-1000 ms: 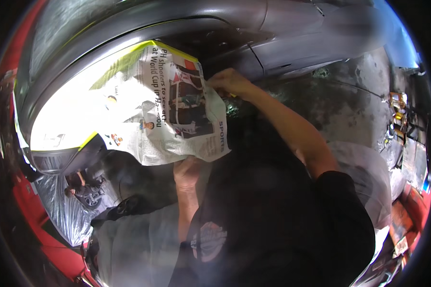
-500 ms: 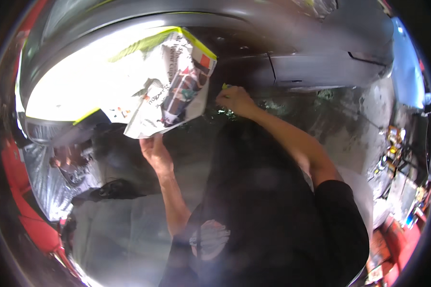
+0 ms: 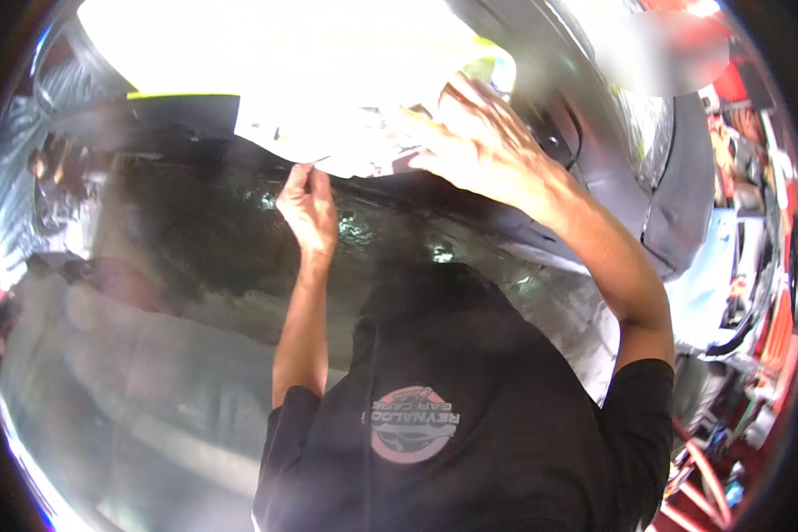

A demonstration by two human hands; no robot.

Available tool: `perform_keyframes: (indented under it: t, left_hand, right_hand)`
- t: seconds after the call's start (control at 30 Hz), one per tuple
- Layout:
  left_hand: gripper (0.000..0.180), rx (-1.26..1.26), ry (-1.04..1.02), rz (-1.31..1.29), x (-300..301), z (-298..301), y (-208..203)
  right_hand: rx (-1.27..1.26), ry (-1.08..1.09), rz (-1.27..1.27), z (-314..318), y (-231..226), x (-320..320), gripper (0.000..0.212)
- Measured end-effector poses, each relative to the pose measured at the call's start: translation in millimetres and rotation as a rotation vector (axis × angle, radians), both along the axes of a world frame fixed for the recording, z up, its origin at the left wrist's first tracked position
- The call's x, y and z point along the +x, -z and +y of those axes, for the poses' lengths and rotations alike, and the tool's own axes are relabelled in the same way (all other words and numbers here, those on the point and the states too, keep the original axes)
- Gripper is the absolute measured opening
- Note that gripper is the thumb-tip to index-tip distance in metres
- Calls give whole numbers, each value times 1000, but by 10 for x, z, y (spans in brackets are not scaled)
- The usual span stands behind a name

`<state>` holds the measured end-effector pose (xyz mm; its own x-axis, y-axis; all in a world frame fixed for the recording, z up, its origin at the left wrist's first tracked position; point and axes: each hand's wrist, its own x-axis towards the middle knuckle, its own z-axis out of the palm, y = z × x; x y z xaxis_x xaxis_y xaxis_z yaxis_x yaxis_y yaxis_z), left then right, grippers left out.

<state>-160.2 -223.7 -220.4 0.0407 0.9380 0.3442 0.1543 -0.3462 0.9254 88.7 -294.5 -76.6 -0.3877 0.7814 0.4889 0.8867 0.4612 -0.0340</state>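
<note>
I see the newspaper sheet (image 3: 328, 133) lying against the car body (image 3: 647, 204) at the far side, its upper part washed out by glare. My left hand (image 3: 309, 206) pinches its near edge from below; my right hand (image 3: 479, 146) lies spread flat on its right end. The sheet's long axis runs left to right. Plastic sheeting (image 3: 27, 204) hangs at the left, and workshop clutter (image 3: 736, 426) lies at the right.

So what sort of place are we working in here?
Probably a car body or paint shop: grey curved car body panel, white newspaper sheet held against it by both hands, cluttered red equipment at the right.
</note>
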Motion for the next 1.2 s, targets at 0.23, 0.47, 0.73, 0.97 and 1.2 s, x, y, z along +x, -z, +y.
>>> perform_keyframes:
  t: [0.23,0.47,0.73,0.97,1.2]
  left_hand:
    - [25,-234,-46,-278,182,-900,285]
    - [15,-137,-307,-447,379,-1097,34]
    - [13,-210,-563,-562,578,-1001,-140]
    - [14,8,-476,-559,976,-485,-195]
    - [12,-81,-444,-761,785,-951,-152]
  right_hand:
    - [-623,-121,-147,921,-428,-832,50]
    - [-585,-430,-318,927,-697,-1028,32]
    - [-463,-750,307,927,-654,-785,18]
    - [-698,-137,-522,887,-1842,64,34]
    - [-165,-637,-839,436,-1491,-569,40]
